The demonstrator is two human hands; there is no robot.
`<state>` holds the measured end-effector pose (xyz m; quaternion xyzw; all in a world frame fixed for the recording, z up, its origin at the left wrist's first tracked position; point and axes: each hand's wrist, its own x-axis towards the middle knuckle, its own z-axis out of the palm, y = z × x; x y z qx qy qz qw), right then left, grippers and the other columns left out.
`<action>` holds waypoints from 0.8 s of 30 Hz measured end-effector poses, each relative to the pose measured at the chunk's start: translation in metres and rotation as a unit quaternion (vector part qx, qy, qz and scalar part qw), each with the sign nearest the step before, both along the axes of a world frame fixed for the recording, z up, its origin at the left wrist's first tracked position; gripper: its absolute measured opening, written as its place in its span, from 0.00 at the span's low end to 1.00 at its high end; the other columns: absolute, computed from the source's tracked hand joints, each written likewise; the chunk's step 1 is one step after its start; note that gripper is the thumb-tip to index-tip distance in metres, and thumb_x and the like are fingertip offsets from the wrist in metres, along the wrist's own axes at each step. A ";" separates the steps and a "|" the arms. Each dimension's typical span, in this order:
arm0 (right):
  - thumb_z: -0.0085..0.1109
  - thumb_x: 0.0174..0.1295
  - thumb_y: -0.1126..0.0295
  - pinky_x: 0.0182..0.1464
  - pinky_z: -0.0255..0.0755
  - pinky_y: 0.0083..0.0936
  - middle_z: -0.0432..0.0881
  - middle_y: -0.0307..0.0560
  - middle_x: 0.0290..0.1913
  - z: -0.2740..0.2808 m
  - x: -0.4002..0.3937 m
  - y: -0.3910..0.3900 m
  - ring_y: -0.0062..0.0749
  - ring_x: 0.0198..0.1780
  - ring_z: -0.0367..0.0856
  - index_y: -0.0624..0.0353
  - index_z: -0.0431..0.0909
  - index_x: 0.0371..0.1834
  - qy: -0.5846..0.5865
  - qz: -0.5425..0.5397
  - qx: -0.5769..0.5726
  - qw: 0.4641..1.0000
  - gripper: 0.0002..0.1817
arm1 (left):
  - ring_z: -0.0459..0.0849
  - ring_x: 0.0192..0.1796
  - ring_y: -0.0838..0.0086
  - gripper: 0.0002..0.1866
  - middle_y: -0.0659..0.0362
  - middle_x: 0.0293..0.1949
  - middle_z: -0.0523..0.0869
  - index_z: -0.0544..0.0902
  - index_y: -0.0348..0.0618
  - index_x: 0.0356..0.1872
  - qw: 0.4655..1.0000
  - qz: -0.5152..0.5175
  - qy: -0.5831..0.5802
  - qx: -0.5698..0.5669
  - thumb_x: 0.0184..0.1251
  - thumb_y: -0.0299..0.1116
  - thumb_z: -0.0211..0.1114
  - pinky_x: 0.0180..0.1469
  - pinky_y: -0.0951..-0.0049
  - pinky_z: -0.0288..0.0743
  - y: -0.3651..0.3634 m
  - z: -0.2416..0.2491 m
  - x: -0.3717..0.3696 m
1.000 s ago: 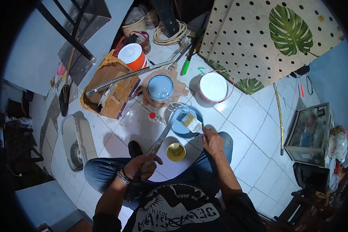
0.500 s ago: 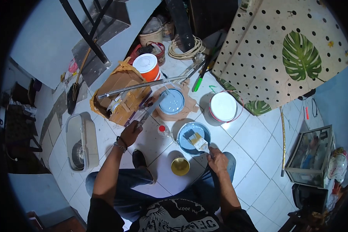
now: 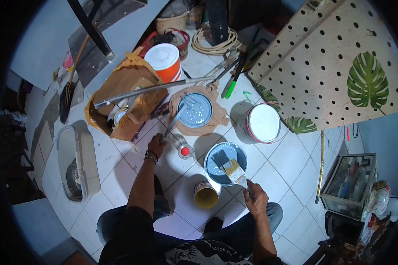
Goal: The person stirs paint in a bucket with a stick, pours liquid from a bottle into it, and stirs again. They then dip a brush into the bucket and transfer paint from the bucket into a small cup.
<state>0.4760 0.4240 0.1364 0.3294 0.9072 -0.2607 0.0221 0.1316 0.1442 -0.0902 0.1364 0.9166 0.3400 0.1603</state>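
My left hand (image 3: 156,144) is wrapped round the handle end of a grey stick (image 3: 174,123), whose far end reaches over the can of blue-grey paint (image 3: 195,110) on crumpled brown paper (image 3: 216,112). In my right hand (image 3: 256,198) is the handle of a wide paintbrush (image 3: 235,171), its bristles at the blue-grey paint in a round tub (image 3: 212,154). A small bottle with a red cap (image 3: 185,151) stands between the can and my left hand. Nearer my legs is an open tin with a yellowish inside (image 3: 206,197).
A torn cardboard box (image 3: 115,88) and an orange bucket with white lid (image 3: 163,62) stand behind left, under a metal bar (image 3: 141,92). A white-lidded pail (image 3: 263,123) is at right, a grey basin (image 3: 88,159) at left, a dotted board (image 3: 323,66) behind right.
The view has shifted. My left hand has moved forward, and the stick's end is now over the paint in the can. The brush remains at the tub.
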 end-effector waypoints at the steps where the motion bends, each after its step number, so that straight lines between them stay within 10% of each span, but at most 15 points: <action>1: 0.62 0.58 0.67 0.44 0.79 0.36 0.84 0.49 0.40 0.000 0.000 -0.002 0.46 0.41 0.84 0.52 0.80 0.54 0.008 -0.006 -0.008 1.000 0.19 | 0.81 0.47 0.55 0.21 0.51 0.43 0.81 0.76 0.46 0.49 1.000 -0.008 -0.003 0.006 0.57 0.39 0.70 0.51 0.59 0.74 0.002 -0.005 -0.001; 24: 0.64 0.58 0.69 0.43 0.76 0.27 0.83 0.50 0.34 -0.022 -0.010 -0.014 0.37 0.36 0.84 0.59 0.82 0.53 0.060 -0.069 -0.054 0.994 0.19 | 0.83 0.48 0.62 0.27 0.57 0.43 0.84 0.78 0.48 0.49 0.994 0.000 -0.002 -0.110 0.47 0.44 0.76 0.50 0.60 0.75 0.024 -0.013 -0.023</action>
